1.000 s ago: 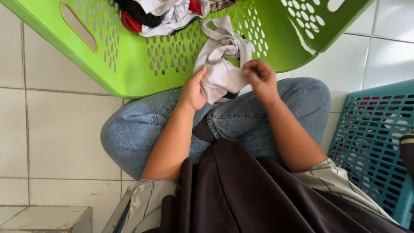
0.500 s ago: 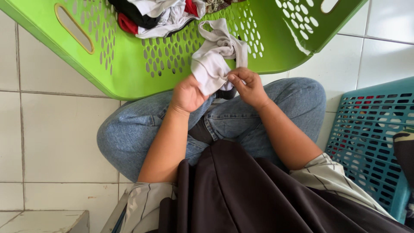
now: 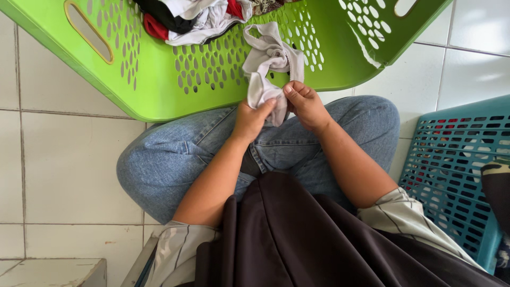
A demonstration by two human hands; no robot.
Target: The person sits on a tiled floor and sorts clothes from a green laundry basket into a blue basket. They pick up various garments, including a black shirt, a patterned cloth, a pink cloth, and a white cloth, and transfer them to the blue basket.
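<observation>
A small pale grey garment, soft and crumpled, hangs in front of the person's lap, just above the knees; its lower end is bunched between the two hands while its upper part loops up at twelve o'clock and lies against the perforated wall of the green laundry basket. The left hand grips the bunched lower end from the nine o'clock side, fingers curled round the cloth and thumb laid over it; the right hand meets it from three o'clock, fingers folded in and pinching the same fold, so the two hands are touching or very nearly so, both closed on the cloth.

Under the hands lie the blue jeans, the legs bent and spread, with the knees out toward nine and three o'clock; nearer the camera, at six o'clock, a dark brown cloth drapes down over the chest, with pale striped sleeves showing on either side of it.

The green basket is tipped toward the person and fills the top of the view from ten to two o'clock; inside it sits a heap of mixed laundry, white, black and red pieces tangled together, well above the hands. At three to four o'clock stands a teal slatted basket, apart from the right forearm; a dark patterned cloth hangs over its far edge. All of it rests on a floor of pale square tiles.
</observation>
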